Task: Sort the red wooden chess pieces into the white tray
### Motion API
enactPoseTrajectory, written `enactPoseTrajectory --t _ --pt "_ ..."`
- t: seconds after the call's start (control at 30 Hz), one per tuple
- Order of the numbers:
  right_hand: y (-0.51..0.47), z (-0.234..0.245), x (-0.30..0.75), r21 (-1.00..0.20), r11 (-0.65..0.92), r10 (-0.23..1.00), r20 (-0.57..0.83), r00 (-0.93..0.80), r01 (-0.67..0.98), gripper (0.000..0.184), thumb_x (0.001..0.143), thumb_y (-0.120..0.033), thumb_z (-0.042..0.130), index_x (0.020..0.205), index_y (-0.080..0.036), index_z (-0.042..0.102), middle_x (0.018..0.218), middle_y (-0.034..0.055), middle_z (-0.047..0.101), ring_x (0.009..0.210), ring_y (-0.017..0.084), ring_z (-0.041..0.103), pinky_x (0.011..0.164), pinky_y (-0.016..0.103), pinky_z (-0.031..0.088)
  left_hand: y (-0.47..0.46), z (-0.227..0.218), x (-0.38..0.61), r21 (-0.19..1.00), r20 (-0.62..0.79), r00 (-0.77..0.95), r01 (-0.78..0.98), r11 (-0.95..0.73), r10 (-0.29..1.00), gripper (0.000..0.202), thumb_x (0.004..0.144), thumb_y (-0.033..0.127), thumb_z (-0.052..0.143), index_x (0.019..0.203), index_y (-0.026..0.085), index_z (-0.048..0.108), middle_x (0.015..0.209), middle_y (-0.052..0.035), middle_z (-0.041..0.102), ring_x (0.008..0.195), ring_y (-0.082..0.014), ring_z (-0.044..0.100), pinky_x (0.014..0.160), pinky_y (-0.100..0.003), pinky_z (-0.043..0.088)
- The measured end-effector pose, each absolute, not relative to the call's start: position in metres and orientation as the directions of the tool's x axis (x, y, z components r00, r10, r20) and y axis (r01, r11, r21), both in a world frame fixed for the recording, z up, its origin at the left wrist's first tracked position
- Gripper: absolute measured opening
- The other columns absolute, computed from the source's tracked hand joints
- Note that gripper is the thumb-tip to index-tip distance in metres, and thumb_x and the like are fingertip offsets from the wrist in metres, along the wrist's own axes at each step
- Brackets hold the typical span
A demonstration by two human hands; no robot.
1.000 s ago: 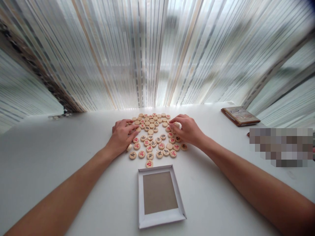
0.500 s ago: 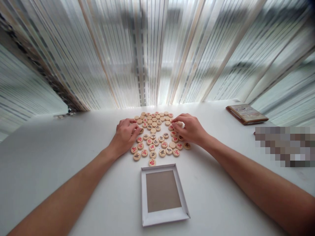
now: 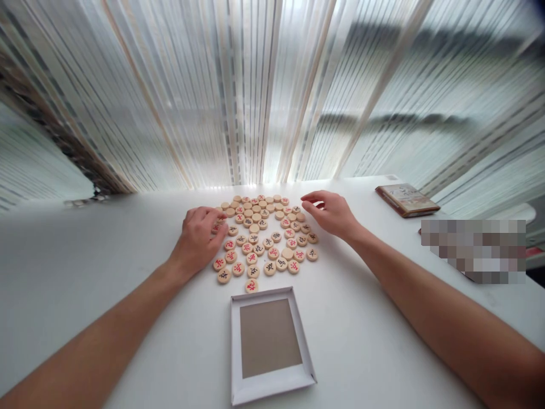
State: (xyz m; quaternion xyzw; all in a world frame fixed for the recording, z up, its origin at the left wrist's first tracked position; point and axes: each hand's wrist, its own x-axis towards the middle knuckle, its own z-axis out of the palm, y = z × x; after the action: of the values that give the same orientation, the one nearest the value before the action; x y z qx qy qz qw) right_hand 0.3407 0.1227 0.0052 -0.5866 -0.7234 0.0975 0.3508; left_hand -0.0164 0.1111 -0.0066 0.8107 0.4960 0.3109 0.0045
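Note:
Several round wooden game pieces (image 3: 264, 236) with red or black characters lie spread flat on the white table (image 3: 85, 272). My left hand (image 3: 198, 238) rests at the left side of the spread, its fingers curled over the pieces there. My right hand (image 3: 332, 213) hovers at the right edge of the spread, fingers apart and holding nothing. An open shallow white box tray (image 3: 270, 343) with a brown bottom lies in front of the pieces, nearer to me.
A brown box lid (image 3: 406, 200) lies at the far right of the table. A striped sheer curtain (image 3: 272, 91) hangs behind the table's far edge. A blurred-out patch (image 3: 472, 250) covers something on the right.
My right hand has opened and lifted off the pieces; the piece it pinched is no longer in its fingers. My left hand has stayed at the left side of the spread.

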Motion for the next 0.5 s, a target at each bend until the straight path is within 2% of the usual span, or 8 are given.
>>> enactPoseTrajectory --t 0.07,0.13,0.2,0.27,0.4,0.5 --pt "0.121 0.001 0.337 -0.539 0.317 0.918 0.381 -0.109 0.780 0.045 0.105 -0.041 0.057 0.140 -0.017 0.071 0.140 0.0169 0.075 0.126 0.034 0.072 0.103 0.051 0.062 0.113 -0.008 -0.017 0.318 0.488 0.311 0.807 -0.498 0.816 0.037 0.106 0.038 0.050 0.126 0.016 0.072 0.128 -0.0155 0.072 0.128 -0.0339 0.062 0.118 -0.055 0.046" --pt "0.118 -0.004 0.330 -0.518 0.361 0.915 0.355 -0.189 0.775 0.059 0.108 -0.047 0.054 0.159 -0.017 0.055 0.162 0.0191 0.057 0.150 0.036 0.055 0.120 0.056 0.050 0.114 -0.012 -0.018 0.323 0.465 0.298 0.820 -0.473 0.834 0.047 0.109 0.041 0.044 0.142 0.016 0.066 0.145 -0.0177 0.066 0.140 -0.0354 0.056 0.124 -0.057 0.041" --pt "0.113 -0.009 0.322 -0.497 0.407 0.908 0.312 -0.281 0.766 0.066 0.109 -0.051 0.052 0.166 -0.018 0.046 0.173 0.0188 0.043 0.163 0.037 0.037 0.130 0.059 0.037 0.116 -0.016 -0.019 0.324 0.424 0.293 0.834 -0.446 0.857 0.054 0.111 0.044 0.039 0.153 0.016 0.058 0.159 -0.0193 0.057 0.152 -0.0377 0.048 0.128 -0.061 0.035" --pt "0.110 -0.013 0.316 -0.483 0.447 0.894 0.269 -0.358 0.753 0.064 0.110 -0.051 0.051 0.166 -0.020 0.048 0.176 0.0169 0.037 0.166 0.037 0.029 0.133 0.060 0.030 0.117 -0.020 -0.020 0.318 0.375 0.311 0.842 -0.436 0.873 0.059 0.111 0.048 0.038 0.157 0.016 0.055 0.166 -0.0197 0.051 0.156 -0.0391 0.043 0.130 -0.062 0.033" --pt "0.106 -0.016 0.314 -0.479 0.502 0.865 0.253 -0.434 0.720 0.057 0.112 -0.050 0.047 0.160 -0.022 0.057 0.175 0.0135 0.040 0.166 0.035 0.031 0.134 0.058 0.029 0.116 -0.022 -0.021 0.295 0.315 0.358 0.843 -0.449 0.879 0.063 0.111 0.052 0.040 0.157 0.014 0.056 0.169 -0.0216 0.048 0.159 -0.0406 0.040 0.131 -0.061 0.033" --pt "0.106 -0.012 0.324 -0.485 0.507 0.862 0.313 -0.400 0.713 0.051 0.113 -0.047 0.045 0.155 -0.022 0.062 0.169 0.0144 0.050 0.158 0.034 0.046 0.129 0.056 0.039 0.114 -0.021 -0.021 0.292 0.314 0.363 0.842 -0.453 0.878 0.061 0.111 0.051 0.039 0.158 0.015 0.057 0.168 -0.0199 0.050 0.159 -0.0394 0.040 0.130 -0.061 0.034"
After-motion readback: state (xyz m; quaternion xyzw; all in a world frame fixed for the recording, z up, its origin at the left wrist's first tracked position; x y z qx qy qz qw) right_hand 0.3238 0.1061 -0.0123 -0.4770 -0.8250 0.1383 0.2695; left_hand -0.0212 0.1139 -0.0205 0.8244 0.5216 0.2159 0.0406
